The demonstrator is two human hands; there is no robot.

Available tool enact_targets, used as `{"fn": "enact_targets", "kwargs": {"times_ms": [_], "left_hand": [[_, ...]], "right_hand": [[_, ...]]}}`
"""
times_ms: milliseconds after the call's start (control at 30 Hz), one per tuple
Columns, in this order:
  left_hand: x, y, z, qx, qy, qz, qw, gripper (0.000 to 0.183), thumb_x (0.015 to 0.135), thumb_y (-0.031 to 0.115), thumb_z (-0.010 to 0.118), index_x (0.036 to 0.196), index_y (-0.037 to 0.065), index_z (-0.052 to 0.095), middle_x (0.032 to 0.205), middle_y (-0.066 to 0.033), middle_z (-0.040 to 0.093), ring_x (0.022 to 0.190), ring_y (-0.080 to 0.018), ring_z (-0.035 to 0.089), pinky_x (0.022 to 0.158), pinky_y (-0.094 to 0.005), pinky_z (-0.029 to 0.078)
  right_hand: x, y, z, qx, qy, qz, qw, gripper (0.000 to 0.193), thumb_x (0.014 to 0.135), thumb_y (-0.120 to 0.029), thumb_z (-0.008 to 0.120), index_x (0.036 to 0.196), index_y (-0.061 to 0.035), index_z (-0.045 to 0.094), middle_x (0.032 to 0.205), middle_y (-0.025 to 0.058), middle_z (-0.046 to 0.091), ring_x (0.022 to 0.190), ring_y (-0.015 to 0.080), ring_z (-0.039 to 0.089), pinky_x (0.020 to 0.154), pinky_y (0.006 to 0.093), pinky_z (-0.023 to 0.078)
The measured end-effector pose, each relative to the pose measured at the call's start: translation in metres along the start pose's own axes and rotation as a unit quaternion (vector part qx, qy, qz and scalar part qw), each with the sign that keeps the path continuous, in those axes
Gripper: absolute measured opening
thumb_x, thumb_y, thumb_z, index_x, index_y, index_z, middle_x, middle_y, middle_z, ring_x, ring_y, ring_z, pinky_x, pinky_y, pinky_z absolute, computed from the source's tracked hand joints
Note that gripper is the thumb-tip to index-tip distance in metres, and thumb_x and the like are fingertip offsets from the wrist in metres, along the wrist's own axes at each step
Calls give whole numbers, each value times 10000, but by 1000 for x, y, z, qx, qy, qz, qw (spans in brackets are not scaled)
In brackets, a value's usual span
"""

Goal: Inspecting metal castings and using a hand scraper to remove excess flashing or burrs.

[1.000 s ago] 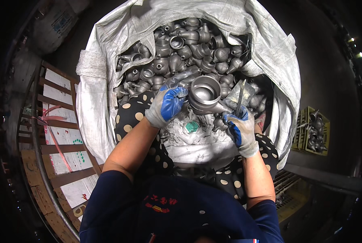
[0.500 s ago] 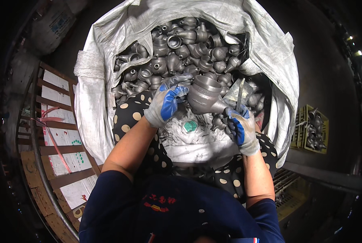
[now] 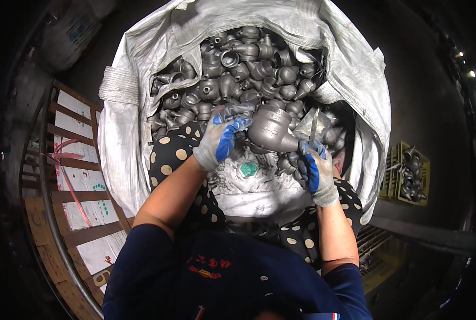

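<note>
A round grey metal casting (image 3: 270,130), with a collar at its top and a stem toward the right, hangs in front of me between both hands. My left hand (image 3: 222,134), in a grey and blue glove, has its fingers against the casting's left side and collar. In a matching glove, my right hand (image 3: 318,168) is closed at the end of the stem. It also grips a flat, narrow, file-like metal tool (image 3: 314,128), which sticks up from the fist. The right fingertips are partly hidden.
A large white woven sack (image 3: 136,58) surrounds a heap of similar castings (image 3: 227,82). A clear plastic bag (image 3: 304,128) lies behind the tool. A yellow crate (image 3: 392,173) with metal parts stands at right, a slatted rack (image 3: 73,197) at left. A green patch (image 3: 248,169) lies near my lap.
The casting has turned: its open threaded mouth showed before, and now its collar and smooth side face me. Both hands have stayed almost in place.
</note>
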State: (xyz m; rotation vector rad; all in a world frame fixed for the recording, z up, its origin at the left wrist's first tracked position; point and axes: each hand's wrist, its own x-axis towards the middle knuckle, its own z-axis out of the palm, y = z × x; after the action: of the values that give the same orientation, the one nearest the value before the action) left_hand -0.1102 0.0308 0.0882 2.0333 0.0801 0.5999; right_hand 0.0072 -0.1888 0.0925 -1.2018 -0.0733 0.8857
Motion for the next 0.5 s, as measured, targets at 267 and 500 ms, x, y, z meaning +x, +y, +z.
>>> {"fn": "enact_targets", "kwargs": {"times_ms": [267,500], "left_hand": [[-1,-22,6,-367,46,-200,907,377,805,33,580,1179,1,546,1069,-82,631,973,-154,604,860,-274,470],[-2,-15,5,-280,57,-111,952,294,837,97,616,1114,16,562,1016,-61,635,914,-123,604,831,-262,470]], "right_hand": [[4,3,-5,-8,-35,-16,999,325,887,-168,577,1187,-44,566,654,-48,543,421,-18,368,373,131,271],[2,0,0,-12,-41,-37,998,336,890,-158,566,1200,-28,551,691,-34,531,448,-10,384,374,135,279]]}}
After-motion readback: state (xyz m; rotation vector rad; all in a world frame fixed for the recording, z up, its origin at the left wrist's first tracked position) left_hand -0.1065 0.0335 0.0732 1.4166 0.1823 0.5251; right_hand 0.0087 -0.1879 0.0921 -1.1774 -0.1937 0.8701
